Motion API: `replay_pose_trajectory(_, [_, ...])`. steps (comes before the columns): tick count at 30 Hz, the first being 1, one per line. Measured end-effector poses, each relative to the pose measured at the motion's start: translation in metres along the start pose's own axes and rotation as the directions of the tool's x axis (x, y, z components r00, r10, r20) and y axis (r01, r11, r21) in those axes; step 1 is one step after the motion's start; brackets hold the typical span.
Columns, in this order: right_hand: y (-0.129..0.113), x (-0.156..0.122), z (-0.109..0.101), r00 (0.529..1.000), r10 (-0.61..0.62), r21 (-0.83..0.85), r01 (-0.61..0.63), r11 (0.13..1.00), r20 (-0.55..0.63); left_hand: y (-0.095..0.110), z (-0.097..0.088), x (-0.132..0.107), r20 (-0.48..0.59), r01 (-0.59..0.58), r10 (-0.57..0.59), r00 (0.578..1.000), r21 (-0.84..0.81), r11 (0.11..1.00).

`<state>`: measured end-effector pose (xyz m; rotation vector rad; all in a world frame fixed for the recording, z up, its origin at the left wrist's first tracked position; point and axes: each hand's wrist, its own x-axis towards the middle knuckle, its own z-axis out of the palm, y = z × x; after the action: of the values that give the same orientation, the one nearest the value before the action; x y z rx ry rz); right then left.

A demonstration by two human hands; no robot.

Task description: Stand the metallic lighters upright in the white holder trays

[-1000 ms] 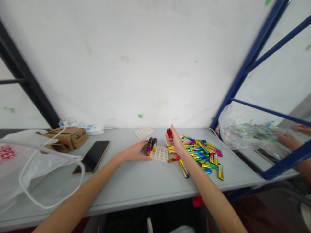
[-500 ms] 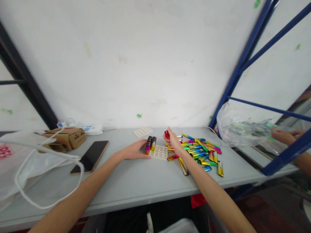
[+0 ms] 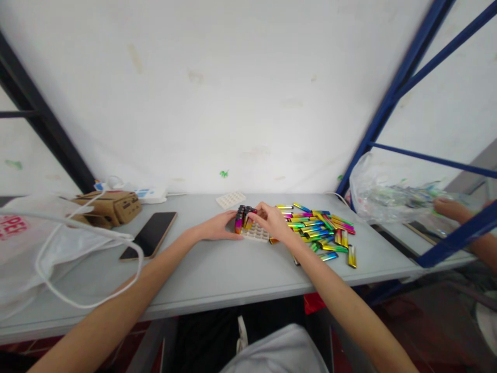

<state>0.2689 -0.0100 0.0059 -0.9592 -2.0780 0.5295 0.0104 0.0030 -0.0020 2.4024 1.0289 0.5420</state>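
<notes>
My left hand (image 3: pixel 218 227) grips the left end of a pale tray with round cells (image 3: pixel 257 234), its thumb along the near edge and its fingers behind. Several shiny lighters (image 3: pixel 238 223) with dark tops stand upright in the tray's left cells, beside that hand. My right hand (image 3: pixel 273 220) pinches a red lighter (image 3: pixel 251 211) by the standing ones, over the tray; its lower end is hidden. To the right, a loose pile of metallic, multicoloured lighters (image 3: pixel 316 230) lies on the table, partly behind my right forearm.
A second pale tray (image 3: pixel 230 199) lies near the wall. On the left are a phone (image 3: pixel 150 234), a cardboard box (image 3: pixel 120 206) and a plastic bag (image 3: pixel 58 243) with a white cord. A blue metal frame (image 3: pixel 382 119), a clear bag (image 3: pixel 388 194) and another person's hand (image 3: pixel 446 207) are at right.
My right hand has moved left and down from above the pile to the standing lighters, carrying the red lighter. My left hand stays at the tray. The camera view has shifted slightly.
</notes>
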Motion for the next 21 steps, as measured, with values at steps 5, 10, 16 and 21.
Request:
replay_pose_trajectory(5, [-0.001,0.001,0.006,0.998,-0.041,-0.095,0.045,0.994,0.042,-0.001,0.000,0.000,-0.004,-0.007,0.007,1.000,-0.002,1.000])
replay_pose_trajectory(10, [-0.011,0.002,0.003,0.991,-0.032,0.006,0.031,0.999,0.131,-0.002,0.001,0.000,-0.006,-0.012,0.012,1.000,-0.013,1.000])
replay_pose_trajectory(16, [-0.006,0.003,0.010,0.996,-0.002,-0.123,0.012,0.992,0.084,0.001,0.000,-0.001,-0.003,-0.027,0.027,1.000,-0.019,0.999])
replay_pose_trajectory(21, [0.000,0.002,0.003,0.990,-0.046,-0.208,0.073,0.975,0.133,0.002,-0.001,-0.001,-0.010,-0.006,0.006,1.000,0.012,1.000])
